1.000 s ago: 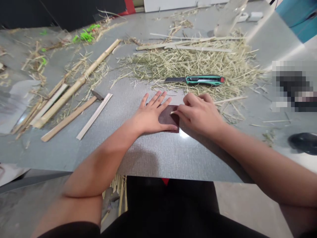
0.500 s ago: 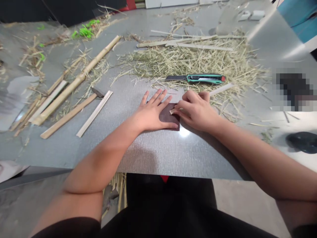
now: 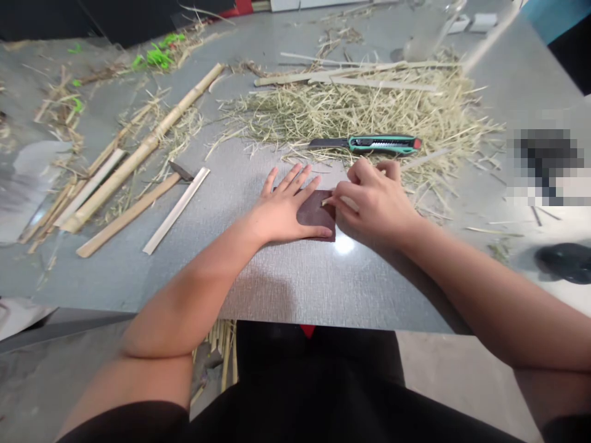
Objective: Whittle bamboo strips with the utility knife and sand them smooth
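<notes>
A dark brown sheet that looks like sandpaper (image 3: 316,215) lies flat on the grey table. My left hand (image 3: 287,212) rests palm down over its left part, fingers spread. At the sheet's right edge, my right hand (image 3: 372,200) pinches a thin bamboo strip (image 3: 425,159). The strip's near tip pokes out over the sheet, while its far end slants past the knuckles toward the shavings; the middle is hidden by the fingers. Just beyond both hands is a green and black utility knife (image 3: 383,144) with its blade out.
Bamboo shavings (image 3: 295,114) are heaped behind the knife, with long strips on top. To the left lie a bamboo pole (image 3: 150,144), a wooden-handled hammer (image 3: 132,212) and a split bamboo piece (image 3: 176,210). A dark rounded object (image 3: 566,263) sits at far right.
My right hand has slid a little to the right and away from me, drawing the bamboo strip's tip across the sheet. The left hand has stayed in place.
</notes>
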Available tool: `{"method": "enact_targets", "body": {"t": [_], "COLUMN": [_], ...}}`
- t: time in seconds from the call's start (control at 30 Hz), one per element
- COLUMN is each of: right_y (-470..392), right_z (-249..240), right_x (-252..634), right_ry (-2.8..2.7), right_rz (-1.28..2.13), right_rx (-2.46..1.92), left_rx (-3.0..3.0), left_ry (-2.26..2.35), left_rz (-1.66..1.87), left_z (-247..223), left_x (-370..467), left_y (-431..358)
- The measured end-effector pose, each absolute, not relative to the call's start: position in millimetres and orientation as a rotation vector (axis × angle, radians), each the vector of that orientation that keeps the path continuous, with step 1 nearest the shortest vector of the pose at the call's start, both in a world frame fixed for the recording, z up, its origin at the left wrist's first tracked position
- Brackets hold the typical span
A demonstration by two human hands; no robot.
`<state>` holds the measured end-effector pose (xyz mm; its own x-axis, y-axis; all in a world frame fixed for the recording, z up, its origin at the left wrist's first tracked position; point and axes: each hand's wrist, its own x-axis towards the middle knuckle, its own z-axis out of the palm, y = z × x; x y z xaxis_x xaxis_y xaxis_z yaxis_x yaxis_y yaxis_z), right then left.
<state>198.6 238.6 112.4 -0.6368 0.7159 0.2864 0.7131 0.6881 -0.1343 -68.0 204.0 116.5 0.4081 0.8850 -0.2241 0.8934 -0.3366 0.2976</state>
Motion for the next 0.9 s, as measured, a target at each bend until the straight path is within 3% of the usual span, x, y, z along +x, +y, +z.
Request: {"method": "enact_targets", "body": {"t": [0.3, 0.63, 0.9], "right_y": [245.3, 239.0, 236.7], "right_z": [114.2, 124.7, 112.0], "right_x": [199.7, 200.6, 197.4], "right_ry": [-2.607, -2.544, -2.595], "right_rz": [-0.152, -0.103, -0.031], "right_rx": [-1.240, -1.327, -1.064], "left_rx": [2.304, 2.322, 2.315], "left_ry": [1.539, 1.525, 1.533], "left_rz": [-0.042, -0.048, -0.044], "left_z": [115.9, 113.1, 117.0], "left_x": [-67.7, -68.9, -67.9], "left_y": [204.0, 205.2, 203.4]}}
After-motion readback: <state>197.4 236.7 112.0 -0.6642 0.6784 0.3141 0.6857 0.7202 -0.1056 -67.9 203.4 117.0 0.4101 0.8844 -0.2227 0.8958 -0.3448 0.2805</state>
